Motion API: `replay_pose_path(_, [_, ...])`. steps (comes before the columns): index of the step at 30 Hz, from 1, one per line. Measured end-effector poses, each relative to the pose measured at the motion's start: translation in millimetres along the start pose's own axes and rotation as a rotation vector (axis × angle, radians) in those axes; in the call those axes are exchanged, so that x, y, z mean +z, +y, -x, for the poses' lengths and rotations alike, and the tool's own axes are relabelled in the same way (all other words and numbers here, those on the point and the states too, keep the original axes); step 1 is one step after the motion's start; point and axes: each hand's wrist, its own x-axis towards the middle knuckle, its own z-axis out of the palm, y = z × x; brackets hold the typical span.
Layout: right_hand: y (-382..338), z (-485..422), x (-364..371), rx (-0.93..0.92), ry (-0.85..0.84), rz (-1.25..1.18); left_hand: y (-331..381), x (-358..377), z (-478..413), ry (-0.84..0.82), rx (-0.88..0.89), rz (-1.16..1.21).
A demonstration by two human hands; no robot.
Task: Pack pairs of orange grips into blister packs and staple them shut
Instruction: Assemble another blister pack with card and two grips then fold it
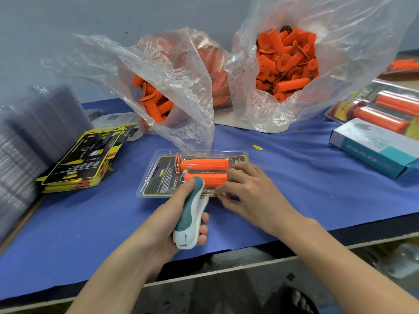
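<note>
A clear blister pack [158,175] with a black-and-yellow card lies on the blue table cover, two orange grips [204,165] side by side inside it. My left hand [181,214] grips a teal-and-white stapler [191,211], whose nose sits on the pack's near edge. My right hand [247,191] rests on the pack's right part, fingers curled over its near edge beside the stapler's nose. The nearer grip is partly hidden by the stapler and my fingers.
Two clear plastic bags of loose orange grips [285,64] [154,103] stand at the back. A stack of printed cards [84,159] and stacked clear blister shells [29,132] lie left. Right: a staples box [374,148] and finished packs [385,109]. The table edge [272,259] runs near me.
</note>
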Motion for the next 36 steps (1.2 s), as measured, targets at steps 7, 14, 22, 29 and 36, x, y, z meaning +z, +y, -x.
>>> replay_pose_path(7, [1, 0, 0, -0.003, -0.004, -0.011, 1, 10, -12, -0.021, 0.019, -0.071])
replay_pose_path(14, [-1, -1, -4, 0.016, -0.032, -0.035, 2, 10, -14, -0.04, 0.014, -0.091])
replay_pose_path(22, [1, -2, -3, 0.015, -0.019, -0.091, 2, 11, -18, -0.055, 0.026, -0.107])
replay_pose_path(29, [3, -2, -3, 0.002, -0.005, -0.067, 0, 12, -19, -0.027, 0.051, -0.109])
replay_pose_path(36, [2, -3, -7, 0.028, -0.031, -0.07, -3, 15, -18, 0.014, 0.074, -0.107])
